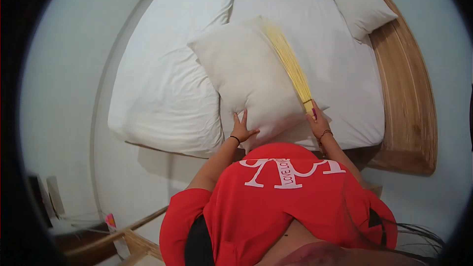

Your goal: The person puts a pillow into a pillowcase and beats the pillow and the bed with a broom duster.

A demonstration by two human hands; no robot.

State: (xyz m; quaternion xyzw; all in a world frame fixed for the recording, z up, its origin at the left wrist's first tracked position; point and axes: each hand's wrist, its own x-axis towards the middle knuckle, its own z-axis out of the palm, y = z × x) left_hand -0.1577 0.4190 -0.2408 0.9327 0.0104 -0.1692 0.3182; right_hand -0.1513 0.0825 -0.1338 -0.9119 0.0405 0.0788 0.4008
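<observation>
A large off-white pillow (246, 64) lies at an angle on the bed, near its front edge. My left hand (241, 129) rests on the pillow's near left corner, fingers spread and pressing into the fabric. In my right hand (317, 118) is the bound handle end of a yellow stick broom (288, 61), my fingers wrapped round it. The broom's bristles reach away from me along the pillow's right side, their far tips over its upper right corner.
The bed has a white sheet (345, 79) and a folded white duvet (162, 79) on the left. A second pillow (362, 5) lies against the wooden headboard (406, 83) at right. Wooden furniture (135, 241) stands low on the left.
</observation>
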